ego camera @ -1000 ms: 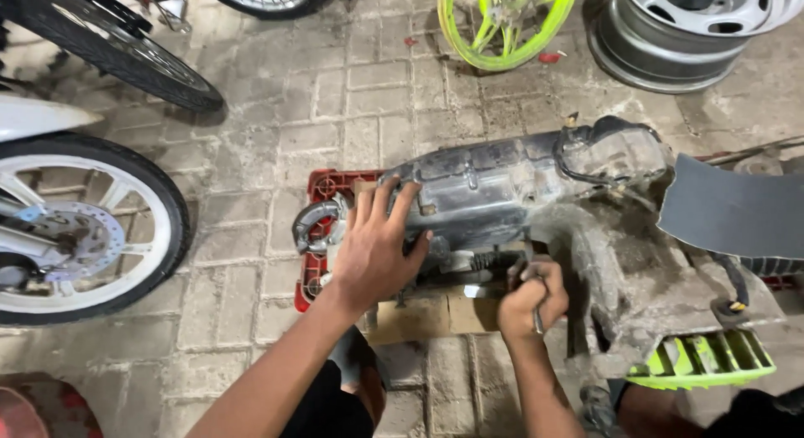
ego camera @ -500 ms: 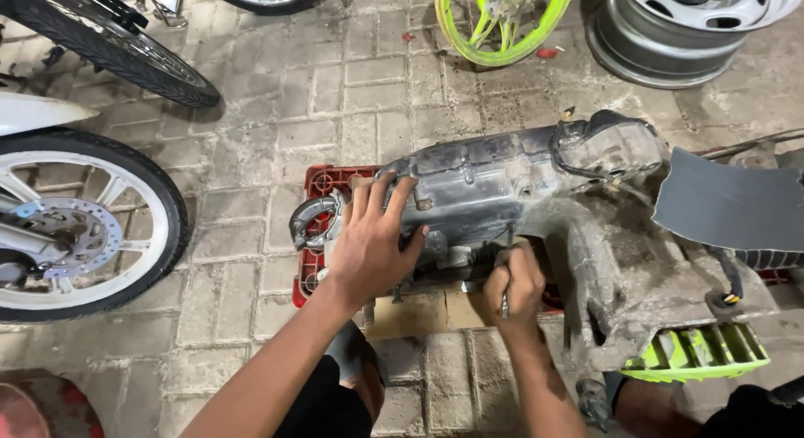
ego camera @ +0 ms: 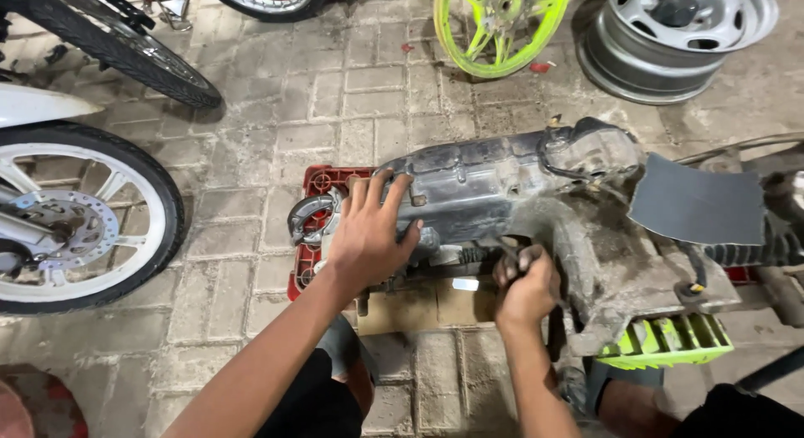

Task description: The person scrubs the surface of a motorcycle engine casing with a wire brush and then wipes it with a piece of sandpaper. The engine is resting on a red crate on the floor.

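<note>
The grimy grey scooter engine casing (ego camera: 502, 187) lies across a red plastic crate (ego camera: 322, 182) on the brick paving (ego camera: 276, 111), overhanging it; judged unstable, it could rock or slide off if force at its underside outruns the bracing hand. The left hand (ego camera: 368, 237) lies flat on the casing's left end, fingers spread apart; the right hand (ego camera: 526, 287) is fisted tight around a slim dark tool (ego camera: 507, 250) under the casing's lower edge; the tool's tip is hidden.
</note>
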